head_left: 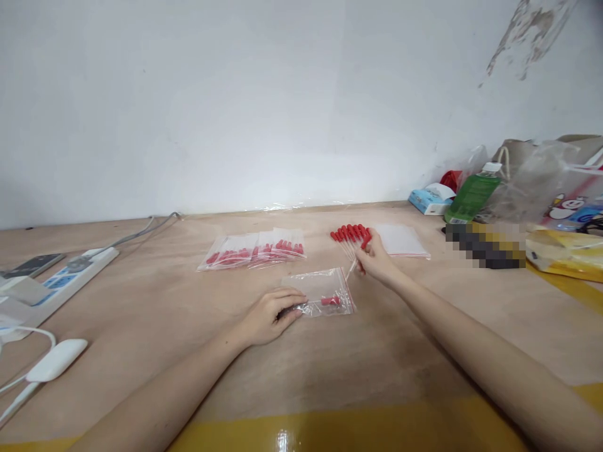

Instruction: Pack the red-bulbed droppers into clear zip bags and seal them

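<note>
My left hand (276, 314) pinches the left end of a clear zip bag (306, 282) lying flat on the table. Inside this bag rests one stick with a red head (330, 301). Beyond the bag's right end, my right hand (374, 256) is closed on another red-headed stick (365, 242), its white stem slanting down toward the bag's red-edged mouth. Just left of that hand, several loose red-headed sticks (348, 232) are fanned out with their heads toward the wall. What the sticks are exactly, I cannot make out.
Filled zip bags (235, 250) overlap at the back middle; a stack of flat bags (402, 240) lies behind my right hand. On the right are a tissue box (428, 201), a green bottle (475, 194) and plastic bags. A power strip (70, 282) with cables lies left.
</note>
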`<action>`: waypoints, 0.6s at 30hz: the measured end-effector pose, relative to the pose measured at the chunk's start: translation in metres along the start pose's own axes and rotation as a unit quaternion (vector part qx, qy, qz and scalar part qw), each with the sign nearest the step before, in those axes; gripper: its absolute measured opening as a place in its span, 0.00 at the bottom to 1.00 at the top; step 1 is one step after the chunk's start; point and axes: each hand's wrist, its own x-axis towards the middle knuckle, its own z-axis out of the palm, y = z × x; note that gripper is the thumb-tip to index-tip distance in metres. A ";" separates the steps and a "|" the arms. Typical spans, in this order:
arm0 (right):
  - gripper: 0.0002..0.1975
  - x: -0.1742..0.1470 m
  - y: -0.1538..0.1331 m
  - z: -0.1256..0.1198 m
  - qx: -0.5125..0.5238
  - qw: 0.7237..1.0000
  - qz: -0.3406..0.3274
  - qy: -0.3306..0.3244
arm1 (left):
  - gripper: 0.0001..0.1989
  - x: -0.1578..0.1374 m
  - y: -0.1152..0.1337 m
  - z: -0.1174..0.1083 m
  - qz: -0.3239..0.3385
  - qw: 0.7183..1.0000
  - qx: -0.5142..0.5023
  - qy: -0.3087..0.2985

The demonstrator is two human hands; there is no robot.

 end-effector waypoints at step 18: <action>0.17 -0.052 0.010 0.003 0.245 0.963 0.109 -0.004 | 0.17 0.000 0.002 -0.004 -0.017 0.999 0.036 0.008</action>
